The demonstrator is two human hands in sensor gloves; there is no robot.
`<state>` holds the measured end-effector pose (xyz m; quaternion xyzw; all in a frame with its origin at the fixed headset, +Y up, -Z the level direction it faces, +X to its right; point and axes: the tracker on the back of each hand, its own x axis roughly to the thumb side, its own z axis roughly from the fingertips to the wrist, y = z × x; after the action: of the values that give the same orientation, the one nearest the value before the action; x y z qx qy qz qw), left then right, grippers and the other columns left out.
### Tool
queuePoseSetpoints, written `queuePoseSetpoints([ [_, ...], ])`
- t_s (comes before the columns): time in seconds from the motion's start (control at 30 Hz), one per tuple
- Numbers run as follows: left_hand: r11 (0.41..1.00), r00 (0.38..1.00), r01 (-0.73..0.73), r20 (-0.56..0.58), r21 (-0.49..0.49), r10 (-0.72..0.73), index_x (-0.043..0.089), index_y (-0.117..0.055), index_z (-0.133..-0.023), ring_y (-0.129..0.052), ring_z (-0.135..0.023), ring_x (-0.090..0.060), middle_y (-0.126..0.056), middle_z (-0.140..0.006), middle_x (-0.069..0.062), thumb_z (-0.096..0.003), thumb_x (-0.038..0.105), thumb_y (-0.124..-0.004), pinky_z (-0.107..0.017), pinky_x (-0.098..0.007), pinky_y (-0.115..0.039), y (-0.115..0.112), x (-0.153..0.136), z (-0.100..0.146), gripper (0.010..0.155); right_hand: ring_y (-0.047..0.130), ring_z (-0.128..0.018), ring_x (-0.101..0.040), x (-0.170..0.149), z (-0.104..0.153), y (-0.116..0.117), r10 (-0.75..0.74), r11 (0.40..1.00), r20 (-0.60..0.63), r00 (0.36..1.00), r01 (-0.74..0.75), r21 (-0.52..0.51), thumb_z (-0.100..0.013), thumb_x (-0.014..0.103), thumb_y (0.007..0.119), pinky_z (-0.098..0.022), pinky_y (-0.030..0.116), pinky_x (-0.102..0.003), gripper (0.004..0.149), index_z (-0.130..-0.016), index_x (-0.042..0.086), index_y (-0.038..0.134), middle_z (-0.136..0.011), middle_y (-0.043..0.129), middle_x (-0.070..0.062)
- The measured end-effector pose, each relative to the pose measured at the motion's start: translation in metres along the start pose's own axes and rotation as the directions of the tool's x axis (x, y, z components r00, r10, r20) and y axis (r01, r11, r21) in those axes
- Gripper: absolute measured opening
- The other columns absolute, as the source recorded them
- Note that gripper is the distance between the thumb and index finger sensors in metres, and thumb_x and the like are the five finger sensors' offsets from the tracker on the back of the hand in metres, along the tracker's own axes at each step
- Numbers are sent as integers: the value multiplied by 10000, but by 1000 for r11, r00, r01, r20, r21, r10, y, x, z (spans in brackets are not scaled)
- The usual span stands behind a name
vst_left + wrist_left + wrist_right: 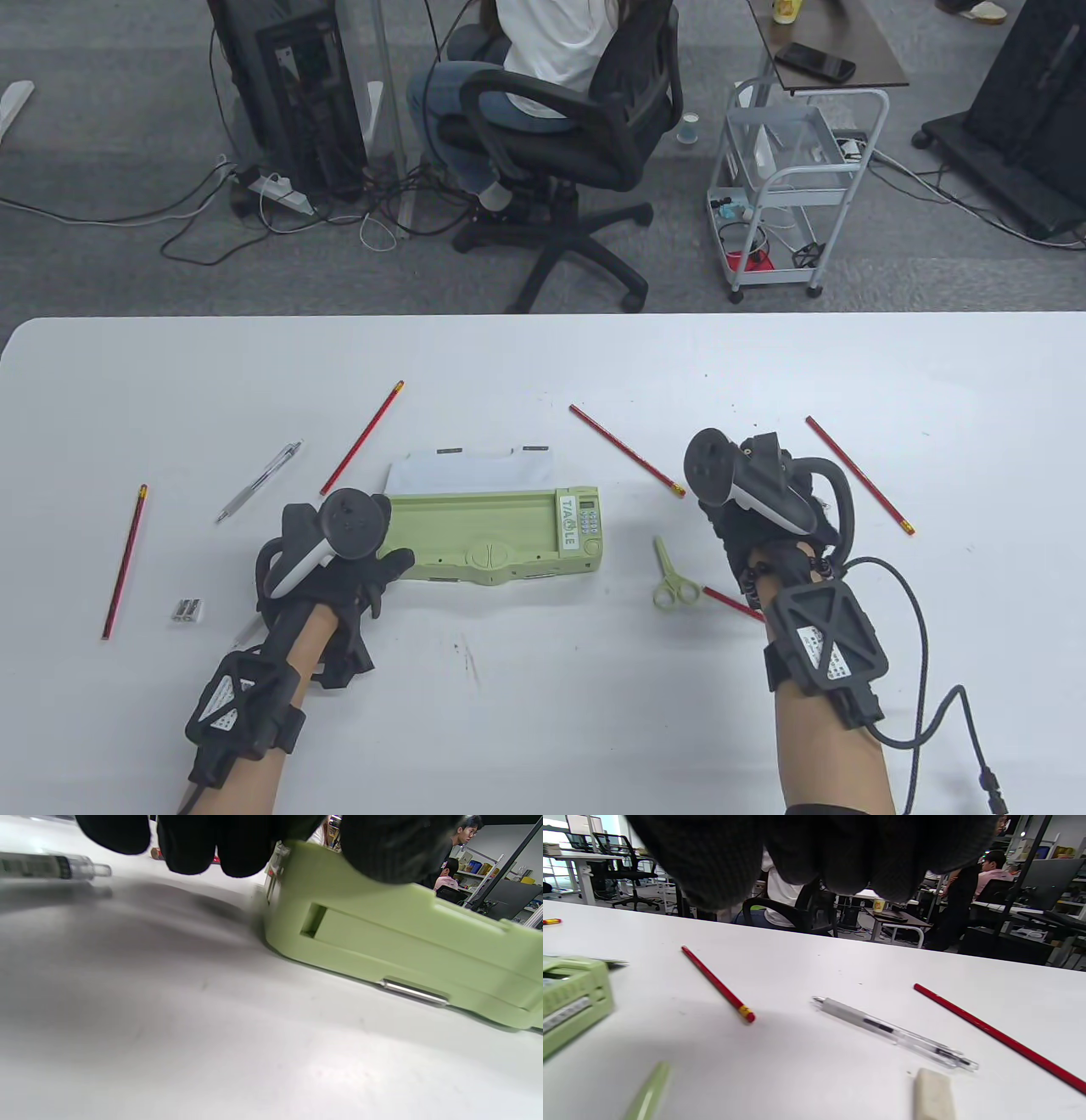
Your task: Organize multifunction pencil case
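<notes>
One green pencil case [496, 531] lies lid open, centre of the white worktop [543, 696]. Its white lid [471, 471] is folded back on the far side. Label on the case's right end reads "T/A LE", middle character unclear, beside a small keypad [592, 514].

Red pencils, five in the table view: one at far left [125, 561], one left of the case and further back [362, 437], one right of the case [626, 449], one at far right [859, 474], one partly hidden under the right wrist [731, 603].

Pens, two: one clear pen [260, 480] left of the case; a second clear pen [895, 1034] shows only in the right wrist view, under the right hand.

One green pair of scissors [672, 577] right of the case. One double sharpener [187, 610] at lower left. One pale eraser [932, 1095] just beside the second pen.

Left hand [339, 560]: thumb on the case's near left corner, fingers [195, 844] curled down beside its left end; whether this grip actually clamps the case, cannot tell. Right hand [755, 501] hovers above the worktop, fingers [840, 853] loosely bent, grip holding nothing.
</notes>
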<state>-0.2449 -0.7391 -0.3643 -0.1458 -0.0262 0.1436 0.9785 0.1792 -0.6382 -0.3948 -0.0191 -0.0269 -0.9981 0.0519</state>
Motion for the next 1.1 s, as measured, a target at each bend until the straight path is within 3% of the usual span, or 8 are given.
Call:
queuePoseSetpoints([
  [0.27, 1000, 1000, 4, -14, -12, -5, 143, -418, -1103, -655, -1049, -486, -605, -1163, -176, -435, 480, -742, -686, -707, -579, 1, 1, 0, 815, 784, -883, -495, -34, -35, 30, 75, 994, -101, 992, -66, 84, -480, 379, 828, -669, 688, -620, 618, -1007, 88, 686, -1019, 697, -225],
  [0.53, 1000, 1000, 10, -18, -14, -10, 147, -416, -1104, -657, -1047, -488, -606, -1164, -174, -436, 482, -741, -685, -707, -579, 1, 2, 0, 815, 790, -878, -484, -48, -65, 60, 132, 983, -143, 981, -110, 150, -474, 367, 838, -670, 692, -613, 593, -992, 113, 702, -1010, 708, -209],
  [1.1, 1000, 999, 24, -26, -19, -25, 152, -409, -1106, -650, -1050, -490, -596, -1169, -174, -436, 488, -732, -686, -708, -577, 1, 3, 0, 816, 810, -869, -458, -52, -78, 93, 179, 964, -136, 974, -146, 224, -470, 349, 852, -676, 699, -595, 583, -987, 124, 699, -999, 724, -188],
])
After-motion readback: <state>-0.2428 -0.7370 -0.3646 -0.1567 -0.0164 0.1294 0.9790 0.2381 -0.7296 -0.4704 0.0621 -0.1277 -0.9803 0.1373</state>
